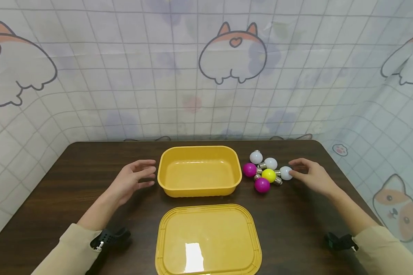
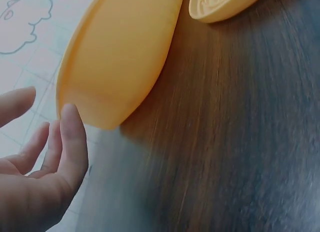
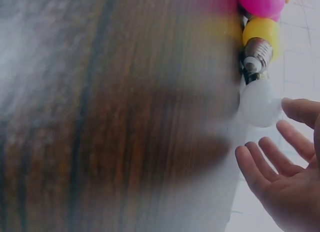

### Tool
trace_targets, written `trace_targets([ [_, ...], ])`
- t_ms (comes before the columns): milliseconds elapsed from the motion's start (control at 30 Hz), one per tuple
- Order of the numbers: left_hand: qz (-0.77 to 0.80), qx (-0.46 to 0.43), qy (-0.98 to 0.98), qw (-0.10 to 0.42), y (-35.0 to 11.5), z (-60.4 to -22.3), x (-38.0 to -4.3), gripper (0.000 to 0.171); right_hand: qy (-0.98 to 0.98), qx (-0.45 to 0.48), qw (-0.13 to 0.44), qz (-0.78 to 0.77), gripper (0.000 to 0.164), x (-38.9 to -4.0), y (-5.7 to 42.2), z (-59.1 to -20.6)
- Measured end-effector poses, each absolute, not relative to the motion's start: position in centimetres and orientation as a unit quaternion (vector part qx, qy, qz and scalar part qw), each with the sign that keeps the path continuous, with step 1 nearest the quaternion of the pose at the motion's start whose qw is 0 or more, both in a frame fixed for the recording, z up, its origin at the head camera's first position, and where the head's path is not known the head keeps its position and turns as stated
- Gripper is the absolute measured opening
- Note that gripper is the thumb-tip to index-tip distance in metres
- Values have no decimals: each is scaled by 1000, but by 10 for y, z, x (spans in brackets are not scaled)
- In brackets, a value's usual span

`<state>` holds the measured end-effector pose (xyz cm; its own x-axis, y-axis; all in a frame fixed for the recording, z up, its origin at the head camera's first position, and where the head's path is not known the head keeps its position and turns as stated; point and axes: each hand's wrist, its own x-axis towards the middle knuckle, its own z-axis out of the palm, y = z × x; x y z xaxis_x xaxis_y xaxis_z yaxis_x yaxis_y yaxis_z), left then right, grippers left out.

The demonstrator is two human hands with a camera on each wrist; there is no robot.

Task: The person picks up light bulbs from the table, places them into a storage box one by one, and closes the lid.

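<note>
My left hand (image 1: 134,179) hovers at the left end of a yellow plastic box (image 1: 199,193), fingers spread loosely and holding nothing. In the left wrist view its fingertips (image 2: 73,117) overlap the end wall of the box. On the other side my right hand (image 1: 311,176) reaches to the rightmost white light bulb (image 1: 286,173). One fingertip (image 3: 292,105) is right at the glass of that bulb, while the other fingers extend loosely below it. A yellow bulb (image 1: 269,175), magenta bulbs (image 1: 262,185) and more white bulbs (image 1: 256,157) lie beside it in a cluster.
A flat yellow lid (image 1: 208,236) lies in front of the box, light glaring off it. Everything rests on a dark wooden table (image 1: 296,229). A patterned cloth with a grid and cartoon dogs (image 1: 179,76) hangs behind and at the sides. Both wrists carry black straps (image 1: 106,238).
</note>
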<state>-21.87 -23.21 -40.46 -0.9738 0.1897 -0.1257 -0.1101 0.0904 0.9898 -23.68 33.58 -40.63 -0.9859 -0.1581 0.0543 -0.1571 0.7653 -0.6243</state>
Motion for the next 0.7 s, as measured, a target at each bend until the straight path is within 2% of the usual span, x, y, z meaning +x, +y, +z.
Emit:
trace_targets([
  [700,701,22,702,123,-221,-407,-220,63,930,-117,18,-349,44,-242,334,-408],
])
